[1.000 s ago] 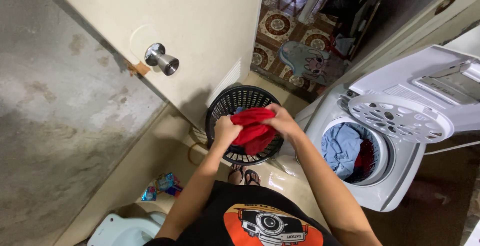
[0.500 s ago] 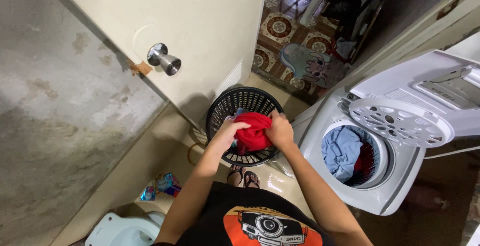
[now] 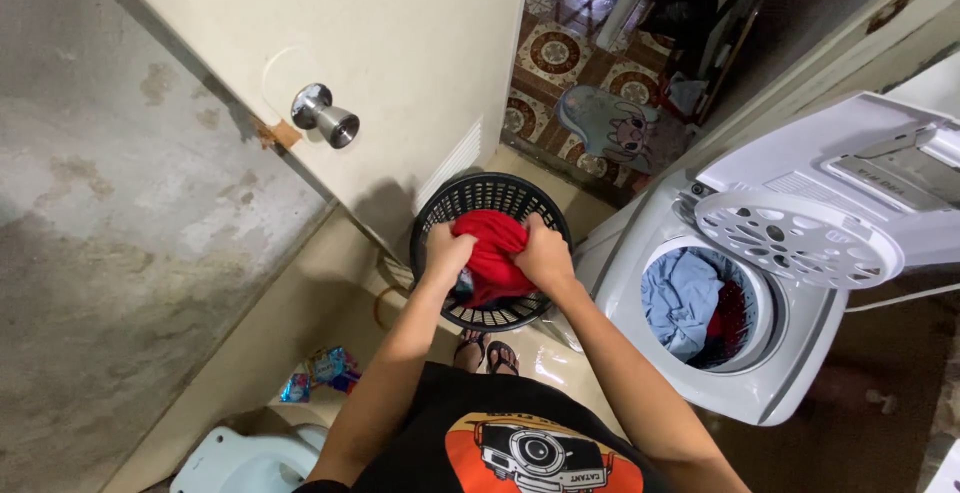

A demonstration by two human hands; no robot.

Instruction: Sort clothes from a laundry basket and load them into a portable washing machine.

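Cramped and damp-looking, the washroom has a stained grey concrete wall on one side, a cream door point(image 3: 400, 43) with a round metal knob point(image 3: 324, 115) swung inward, and patterned brown tiles beyond the doorway.

From the head camera, both arms reach down over a round black plastic mesh laundry basket point(image 3: 487, 200) standing on the floor just beside the door's lower edge. The left hand point(image 3: 446, 254) and the right hand point(image 3: 545, 254) are each closed in a fist-like grip on a bunched red cloth garment point(image 3: 492, 243), one on either side of it, holding it over the basket's mouth; a bit of darker fabric shows under it inside the basket.

Just right of the basket stands a white top-loading washing machine point(image 3: 790, 373), its perforated inner lid point(image 3: 790, 236) raised. A pale blue garment point(image 3: 680, 298) and something red already lie in the drum.

Judging from this, part of the laundry is already loaded, while the red piece is not yet in the drum, and more may remain in the basket.
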